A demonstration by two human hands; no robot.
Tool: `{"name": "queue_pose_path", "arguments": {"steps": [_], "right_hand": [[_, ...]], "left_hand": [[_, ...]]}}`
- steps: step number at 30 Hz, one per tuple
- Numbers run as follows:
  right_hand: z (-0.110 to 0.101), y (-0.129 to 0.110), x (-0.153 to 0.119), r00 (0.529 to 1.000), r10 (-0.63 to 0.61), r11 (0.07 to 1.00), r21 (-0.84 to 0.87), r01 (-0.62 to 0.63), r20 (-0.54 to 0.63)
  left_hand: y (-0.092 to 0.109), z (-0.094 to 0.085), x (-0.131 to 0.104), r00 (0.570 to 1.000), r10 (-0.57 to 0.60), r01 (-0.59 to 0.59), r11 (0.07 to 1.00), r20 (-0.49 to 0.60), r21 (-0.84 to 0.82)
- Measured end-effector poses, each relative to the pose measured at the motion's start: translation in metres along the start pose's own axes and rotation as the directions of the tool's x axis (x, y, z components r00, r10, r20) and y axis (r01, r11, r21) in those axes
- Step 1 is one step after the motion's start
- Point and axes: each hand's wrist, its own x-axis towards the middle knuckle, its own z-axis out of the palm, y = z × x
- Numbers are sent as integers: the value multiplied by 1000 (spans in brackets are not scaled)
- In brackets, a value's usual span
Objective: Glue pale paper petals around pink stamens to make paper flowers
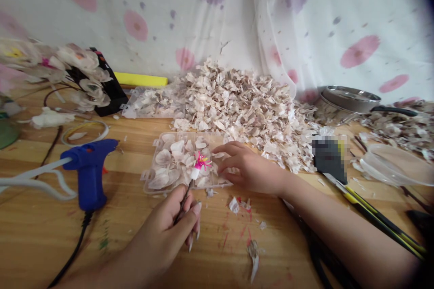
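Note:
My left hand [179, 219] is closed round a thin dark stem. At the stem's upper end sits a flower centre [200, 162] with bright pink and yellow strands above a white wrapped base. Behind it lies a clear plastic box [149, 185] holding pale dried petals [166, 160]. My right hand [242, 165] reaches over the box's right side, its fingers bent and apart among the petals. Whether a petal is between those fingertips, I cannot tell.
A large heap of petals [233, 99] rises behind the box. On the left lies a blue glue gun [91, 171] with its cord, near finished flowers [91, 86]. A yellow-black utility knife [366, 212], a clear bowl [396, 167] and a metal strainer [351, 97] are on the right.

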Motion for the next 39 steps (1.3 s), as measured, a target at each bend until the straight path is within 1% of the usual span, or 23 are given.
{"name": "queue_pose_path", "arguments": {"steps": [3, 6, 9, 13, 16, 21, 24, 26, 29, 32, 35, 39], "right_hand": [[-5, 1, -1, 999, -7, 1000, 12, 6, 51], [-6, 0, 0, 998, 20, 1000, 11, -21, 56], [-2, -2, 0, 999, 43, 999, 1, -44, 17], [6, -3, 1, 990, 115, 993, -7, -116, -78], [7, -3, 1, 987, 136, 991, 2, -137, -87], [4, 0, 2, 981, 170, 981, 108, -160, -90], [2, 0, 2, 970, 220, 955, 227, -193, -101], [0, -1, 3, 967, 233, 928, 322, -189, -106], [-3, -7, 3, 977, 183, 899, 421, -122, -107], [-6, -14, 3, 989, 120, 896, 439, -69, -89], [-7, -21, 2, 993, 89, 910, 412, -48, -81], [-6, -29, 0, 997, 44, 926, 378, -16, -67]], "left_hand": [[2, 0, 0, 1000, -12, 12, 1000, -6, -2], [2, -1, -2, 1000, -22, 22, 1000, -4, -12], [0, -2, -2, 1000, -22, 22, 1000, 3, -18], [-4, -1, -1, 1000, 2, -3, 999, -10, -36], [-6, 0, -1, 1000, 13, -13, 999, -13, -42], [-8, -1, -2, 1000, 23, -23, 998, -7, -52], [-10, -2, -2, 1000, 25, -25, 999, -4, -47], [-10, -2, -1, 999, 44, -44, 998, -13, -55], [-8, -3, -1, 991, 124, -128, 989, -58, -68], [-6, -5, 1, 976, 189, -194, 980, -109, -44], [-6, -7, 2, 971, 196, -207, 976, -140, -65], [-9, -8, 3, 971, 181, -198, 974, -155, -107]]}}
